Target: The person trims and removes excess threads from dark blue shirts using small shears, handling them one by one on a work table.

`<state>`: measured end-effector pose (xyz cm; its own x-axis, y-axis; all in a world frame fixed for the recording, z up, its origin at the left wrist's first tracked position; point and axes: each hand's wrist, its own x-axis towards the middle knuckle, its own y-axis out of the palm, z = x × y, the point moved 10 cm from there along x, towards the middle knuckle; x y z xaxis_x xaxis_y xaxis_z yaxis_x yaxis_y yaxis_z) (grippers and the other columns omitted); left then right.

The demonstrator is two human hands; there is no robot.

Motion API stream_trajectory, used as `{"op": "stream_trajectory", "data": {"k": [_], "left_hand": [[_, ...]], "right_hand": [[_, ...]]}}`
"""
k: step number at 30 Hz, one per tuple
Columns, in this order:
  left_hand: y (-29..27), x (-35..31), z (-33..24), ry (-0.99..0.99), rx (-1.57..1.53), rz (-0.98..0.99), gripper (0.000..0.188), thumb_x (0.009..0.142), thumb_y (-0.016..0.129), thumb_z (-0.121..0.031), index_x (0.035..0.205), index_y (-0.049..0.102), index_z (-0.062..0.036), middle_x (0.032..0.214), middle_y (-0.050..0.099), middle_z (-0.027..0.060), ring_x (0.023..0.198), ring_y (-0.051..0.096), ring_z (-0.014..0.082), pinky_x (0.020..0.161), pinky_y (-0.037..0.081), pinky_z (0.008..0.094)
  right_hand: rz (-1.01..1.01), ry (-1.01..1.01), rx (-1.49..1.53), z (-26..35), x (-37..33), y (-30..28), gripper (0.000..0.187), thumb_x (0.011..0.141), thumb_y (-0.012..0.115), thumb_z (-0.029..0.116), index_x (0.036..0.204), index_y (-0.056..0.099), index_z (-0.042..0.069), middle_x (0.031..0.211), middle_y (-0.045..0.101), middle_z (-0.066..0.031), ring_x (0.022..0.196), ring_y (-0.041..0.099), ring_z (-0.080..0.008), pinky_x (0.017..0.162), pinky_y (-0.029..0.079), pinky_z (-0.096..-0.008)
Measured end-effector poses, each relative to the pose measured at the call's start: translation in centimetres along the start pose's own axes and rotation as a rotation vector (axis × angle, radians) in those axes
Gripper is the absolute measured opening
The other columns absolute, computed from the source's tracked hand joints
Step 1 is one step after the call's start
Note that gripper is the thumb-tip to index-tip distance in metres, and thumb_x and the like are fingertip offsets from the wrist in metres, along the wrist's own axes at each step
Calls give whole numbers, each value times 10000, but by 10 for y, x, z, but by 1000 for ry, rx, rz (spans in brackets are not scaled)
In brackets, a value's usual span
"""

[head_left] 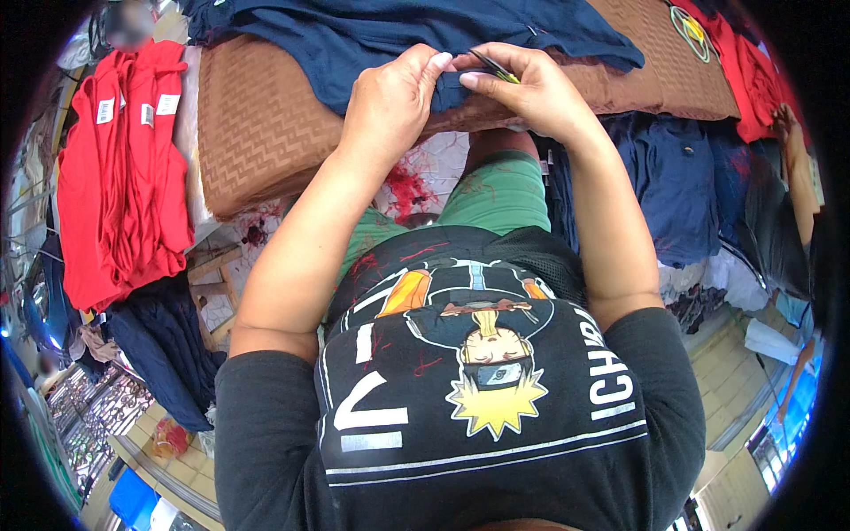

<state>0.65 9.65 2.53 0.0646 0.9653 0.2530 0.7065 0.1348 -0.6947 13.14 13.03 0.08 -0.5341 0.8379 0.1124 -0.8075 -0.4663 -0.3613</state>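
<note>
A navy blue garment [390, 40] lies spread over a brown quilted cushion [257, 124] in front of me. My left hand [394, 97] pinches the garment's near edge between thumb and fingers. Close beside it, my right hand [527, 88] holds a small yellow-green thread snipper [494, 69] against the same bit of cloth. The two hands almost touch over the fabric edge. My forearms come up from below, over my black printed shirt and green shorts.
A stack of folded red garments [124, 168] with white tags lies at the left. Dark blue garments [682, 186] are heaped at the right, more [164, 345] at the lower left. Red clothes [744, 62] lie top right. Another person's arm [797, 168] shows at the right edge.
</note>
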Motion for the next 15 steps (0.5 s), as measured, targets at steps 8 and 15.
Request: {"op": "stream_trajectory", "data": {"k": [8, 15], "left_hand": [[3, 1, 40, -206, -711, 40, 244, 1009, 456, -248, 1036, 590, -45, 881, 676, 71, 771, 634, 115, 706, 495, 249], [8, -8, 29, -295, -827, 237, 338, 943, 572, -181, 1243, 518, -32, 1046, 654, 97, 967, 605, 117, 864, 453, 232]], "right_hand": [[-62, 82, 102, -9, 8, 3, 198, 880, 663, 193, 973, 665, 18, 795, 659, -33, 757, 546, -67, 695, 479, -273], [-127, 56, 9, -8, 7, -4, 182, 863, 678, 200, 953, 676, 41, 792, 663, -49, 722, 555, -90, 695, 481, -288]]}}
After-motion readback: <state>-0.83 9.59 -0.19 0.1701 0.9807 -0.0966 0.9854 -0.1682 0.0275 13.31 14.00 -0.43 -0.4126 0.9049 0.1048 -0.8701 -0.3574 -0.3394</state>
